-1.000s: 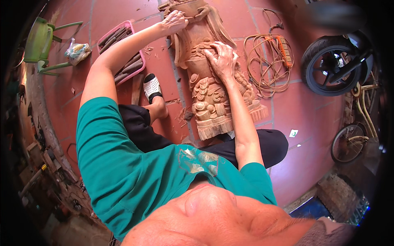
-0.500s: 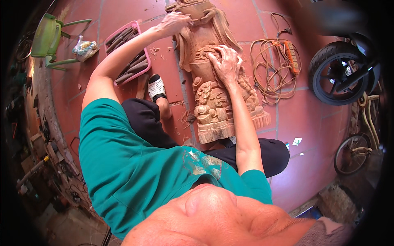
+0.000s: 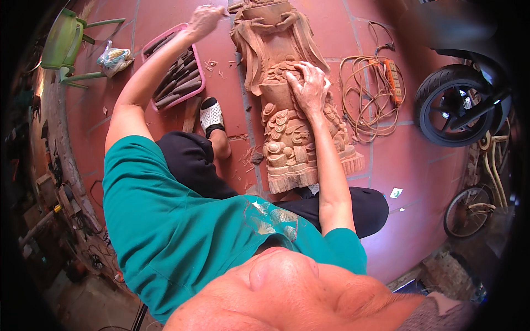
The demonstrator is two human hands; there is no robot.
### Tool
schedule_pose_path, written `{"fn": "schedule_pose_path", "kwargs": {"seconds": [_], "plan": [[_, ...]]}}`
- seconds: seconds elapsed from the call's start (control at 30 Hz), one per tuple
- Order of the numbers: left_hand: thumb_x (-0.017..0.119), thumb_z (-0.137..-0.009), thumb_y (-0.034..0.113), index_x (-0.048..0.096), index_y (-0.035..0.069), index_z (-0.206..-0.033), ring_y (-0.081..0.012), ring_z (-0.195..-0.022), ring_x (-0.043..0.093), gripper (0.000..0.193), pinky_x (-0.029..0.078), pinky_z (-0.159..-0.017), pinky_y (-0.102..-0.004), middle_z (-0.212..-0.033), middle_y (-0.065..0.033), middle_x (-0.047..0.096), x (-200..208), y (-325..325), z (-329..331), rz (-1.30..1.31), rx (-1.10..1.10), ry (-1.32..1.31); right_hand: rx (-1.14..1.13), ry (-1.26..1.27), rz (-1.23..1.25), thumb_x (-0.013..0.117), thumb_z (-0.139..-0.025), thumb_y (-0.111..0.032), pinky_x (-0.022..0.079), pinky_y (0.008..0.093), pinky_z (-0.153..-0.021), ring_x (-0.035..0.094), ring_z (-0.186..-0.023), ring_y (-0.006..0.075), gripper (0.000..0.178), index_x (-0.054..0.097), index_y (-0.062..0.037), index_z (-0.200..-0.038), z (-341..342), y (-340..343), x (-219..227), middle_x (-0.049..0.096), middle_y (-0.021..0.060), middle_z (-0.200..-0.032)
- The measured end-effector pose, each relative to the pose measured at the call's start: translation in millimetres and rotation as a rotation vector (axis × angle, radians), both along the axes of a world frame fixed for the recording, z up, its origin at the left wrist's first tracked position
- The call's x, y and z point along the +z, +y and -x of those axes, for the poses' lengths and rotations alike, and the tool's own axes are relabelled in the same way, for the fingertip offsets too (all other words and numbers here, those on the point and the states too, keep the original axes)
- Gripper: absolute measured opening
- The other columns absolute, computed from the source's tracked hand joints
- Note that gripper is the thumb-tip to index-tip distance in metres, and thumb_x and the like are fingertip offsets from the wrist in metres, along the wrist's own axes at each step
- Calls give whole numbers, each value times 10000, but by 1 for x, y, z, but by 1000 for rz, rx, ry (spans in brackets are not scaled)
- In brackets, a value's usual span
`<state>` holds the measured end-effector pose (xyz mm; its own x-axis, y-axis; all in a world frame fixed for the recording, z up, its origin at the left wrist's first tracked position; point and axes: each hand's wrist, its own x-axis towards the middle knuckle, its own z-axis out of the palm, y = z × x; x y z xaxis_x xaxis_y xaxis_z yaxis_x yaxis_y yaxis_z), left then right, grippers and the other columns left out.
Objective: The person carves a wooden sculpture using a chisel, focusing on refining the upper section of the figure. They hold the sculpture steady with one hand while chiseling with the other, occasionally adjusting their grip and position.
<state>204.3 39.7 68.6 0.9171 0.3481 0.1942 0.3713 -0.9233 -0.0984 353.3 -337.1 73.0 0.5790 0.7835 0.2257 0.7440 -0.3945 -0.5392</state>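
A carved wooden statue [image 3: 284, 110] lies on the floor before me, its base toward my body. Its surface has robe folds, coin shapes and rounded lumps, and its top runs out past the upper edge. My right hand [image 3: 310, 88] rests on the middle of the carving, fingers spread and bent over the relief. Off the statue's upper left side, my left hand [image 3: 207, 22] is raised with its fingers curled together. A small dark bit shows at its fingertips, too little to name.
A pink basket [image 3: 202, 83] of dark carving tools [image 3: 179, 77] sits at left, near a plastic bag [image 3: 115, 59] and a green chair [image 3: 62, 41]. Wood chips [image 3: 251, 160] are scattered around. At right lie a coiled cord [image 3: 367, 105], an orange power strip [image 3: 393, 81] and a motorbike wheel [image 3: 452, 105].
My left hand has swung up and left, from over the statue's upper part to beside it. My right hand stays on the carving, nearly unmoved.
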Motion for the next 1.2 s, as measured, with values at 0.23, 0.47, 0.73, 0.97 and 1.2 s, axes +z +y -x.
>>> {"fn": "schedule_pose_path", "kwargs": {"seconds": [0.23, 0.47, 0.73, 0.97, 1.2], "plan": [[568, -901, 184, 642, 112, -1032, -267, -1009, 650, 167, 460, -915, -413, -944, -101, 708, -13, -39, -45, -65, -374, -123, 3, -4, 10, 666, -853, -504, 285, 508, -1071, 479, -1248, 214, 454, 671, -154, -1143, -1, 0, -1, 594, -10, -1271], [542, -873, 99, 644, 119, -1009, -295, -963, 647, 172, 446, -865, -458, -894, -92, 709, -26, 17, -5, -49, 91, 111, 3, -24, 16, 666, -857, -495, 299, 495, -1063, 483, -1241, 212, 445, 669, -152, -1141, -2, -2, -4, 592, -15, -1273], [579, -864, 102, 653, 152, -1117, -290, -939, 656, 268, 455, -847, -439, -895, -83, 699, -24, -34, -63, -52, -157, -229, 17, -9, 30, 661, -860, -496, 288, 496, -1074, 481, -1252, 216, 454, 663, -150, -1154, 1, 2, -2, 586, -16, -1290], [599, -781, 50, 678, 133, -1029, -290, -938, 668, 273, 430, -839, -452, -862, -127, 708, -24, -3, -44, -20, -144, 138, 19, 17, 28, 657, -861, -495, 270, 490, -1086, 472, -1266, 218, 460, 657, -150, -1164, -1, 1, -2, 581, -6, -1301], [596, -896, 214, 706, 78, -1022, -311, -907, 692, 215, 532, -779, -402, -953, -138, 725, -6, -20, -46, 592, 129, -118, 11, 11, 20, 672, -851, -486, 273, 497, -1077, 479, -1253, 211, 445, 664, -152, -1144, 1, 1, -1, 587, -17, -1289]]}}
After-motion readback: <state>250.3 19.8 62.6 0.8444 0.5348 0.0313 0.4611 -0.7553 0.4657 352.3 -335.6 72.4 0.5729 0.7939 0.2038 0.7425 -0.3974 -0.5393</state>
